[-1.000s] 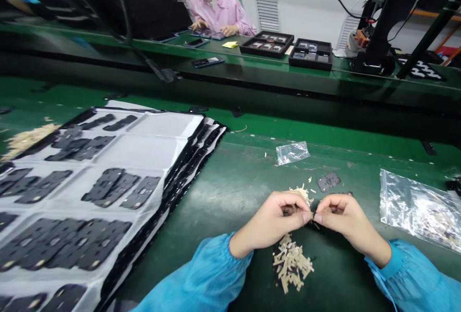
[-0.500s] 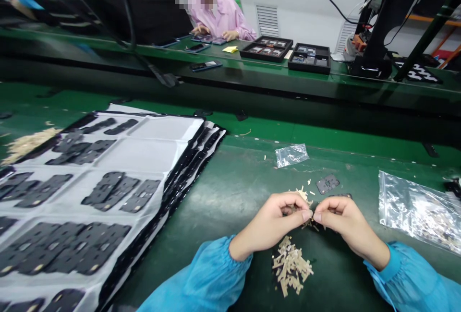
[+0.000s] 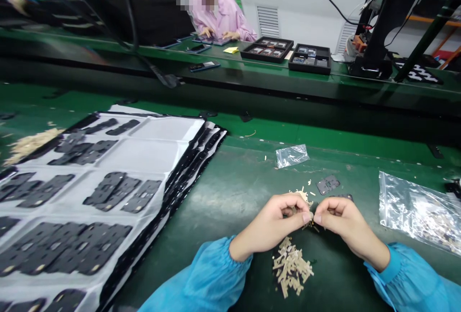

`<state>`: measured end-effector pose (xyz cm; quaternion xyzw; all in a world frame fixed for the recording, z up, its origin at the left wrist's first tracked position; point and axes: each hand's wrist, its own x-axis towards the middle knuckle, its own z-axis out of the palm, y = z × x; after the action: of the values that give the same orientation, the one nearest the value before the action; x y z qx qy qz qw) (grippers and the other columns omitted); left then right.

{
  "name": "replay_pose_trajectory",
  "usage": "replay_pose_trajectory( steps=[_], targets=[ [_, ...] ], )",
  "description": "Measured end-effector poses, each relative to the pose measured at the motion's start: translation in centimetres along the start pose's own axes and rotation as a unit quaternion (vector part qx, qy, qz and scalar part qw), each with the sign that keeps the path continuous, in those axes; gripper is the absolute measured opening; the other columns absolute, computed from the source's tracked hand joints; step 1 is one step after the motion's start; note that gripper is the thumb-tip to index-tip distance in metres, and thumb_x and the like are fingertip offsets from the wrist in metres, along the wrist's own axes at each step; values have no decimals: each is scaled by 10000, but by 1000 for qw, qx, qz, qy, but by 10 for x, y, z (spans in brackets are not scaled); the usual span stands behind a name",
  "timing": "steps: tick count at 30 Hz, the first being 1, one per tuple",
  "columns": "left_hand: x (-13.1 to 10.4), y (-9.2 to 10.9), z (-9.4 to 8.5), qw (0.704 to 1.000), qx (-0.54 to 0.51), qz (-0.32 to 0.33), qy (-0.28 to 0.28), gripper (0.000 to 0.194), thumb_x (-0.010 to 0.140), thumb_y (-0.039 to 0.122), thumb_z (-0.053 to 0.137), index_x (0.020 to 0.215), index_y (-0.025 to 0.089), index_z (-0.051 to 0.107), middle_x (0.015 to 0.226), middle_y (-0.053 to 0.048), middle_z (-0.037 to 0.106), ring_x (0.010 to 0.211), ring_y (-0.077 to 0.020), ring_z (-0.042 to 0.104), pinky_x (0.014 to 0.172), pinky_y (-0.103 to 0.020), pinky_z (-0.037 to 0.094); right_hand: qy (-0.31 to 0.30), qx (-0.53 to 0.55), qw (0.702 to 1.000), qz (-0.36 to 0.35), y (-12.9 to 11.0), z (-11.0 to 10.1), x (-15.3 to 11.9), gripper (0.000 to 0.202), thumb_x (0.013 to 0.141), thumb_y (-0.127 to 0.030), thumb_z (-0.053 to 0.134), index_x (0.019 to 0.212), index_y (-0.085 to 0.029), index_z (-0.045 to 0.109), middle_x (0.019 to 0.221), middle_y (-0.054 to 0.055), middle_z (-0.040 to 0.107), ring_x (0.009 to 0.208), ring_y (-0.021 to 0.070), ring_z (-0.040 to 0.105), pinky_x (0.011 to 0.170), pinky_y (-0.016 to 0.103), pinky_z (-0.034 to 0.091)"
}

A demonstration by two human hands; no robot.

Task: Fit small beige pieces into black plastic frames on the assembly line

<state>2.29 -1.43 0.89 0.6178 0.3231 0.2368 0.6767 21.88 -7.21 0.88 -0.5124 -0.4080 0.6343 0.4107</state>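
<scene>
My left hand and my right hand meet fingertip to fingertip above the green table. Both are closed in a pinch; whatever lies between thumbs and fingers is too small to name. Just below them lies a pile of small beige strips. A second scatter of beige bits shows behind my left fingers, partly hidden. Beyond my right hand rests a flat dark plastic part, with the edge of another dark piece peeking out beside my knuckles.
At left, a stacked white compartment tray holds several black plastic parts. Clear bags lie at right and behind. More beige strips are heaped far left. Across the bench, a person in pink works near black trays.
My hands keep almost the same pinched pose, fingertips close together. Across the bench, the other person's hands have shifted slightly.
</scene>
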Motion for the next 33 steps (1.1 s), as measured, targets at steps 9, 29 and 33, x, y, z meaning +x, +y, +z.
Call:
replay_pose_trajectory(
  steps=[9, 29, 33],
  targets=[
    [0, -3, 2, 999, -44, -9, -3, 319, 858, 439, 715, 815, 138, 622, 728, 9, 534, 631, -113, 430, 588, -252, 330, 32, 8, 999, 1, 1, 2, 0, 183, 724, -338, 803, 699, -166, 747, 607, -5, 609, 576, 118, 464, 560, 237, 328],
    [1, -7, 13, 990, 33, 53, 123, 193, 825, 320, 750, 761, 147, 693, 764, -20, 605, 653, -125, 525, 597, -244, 410, 138, -34, 988, -54, 2, 7, 0, 150, 741, -327, 763, 694, -184, 762, 631, 10, 654, 553, 123, 455, 535, 246, 368],
    [-2, -8, 19, 978, 91, 115, 150, 62, 799, 205, 732, 815, 158, 769, 783, -59, 682, 668, -150, 594, 582, -243, 452, 163, -79, 980, -84, 5, 8, -2, 163, 760, -338, 737, 703, -189, 770, 694, 46, 703, 627, 170, 535, 543, 264, 399]
  ],
)
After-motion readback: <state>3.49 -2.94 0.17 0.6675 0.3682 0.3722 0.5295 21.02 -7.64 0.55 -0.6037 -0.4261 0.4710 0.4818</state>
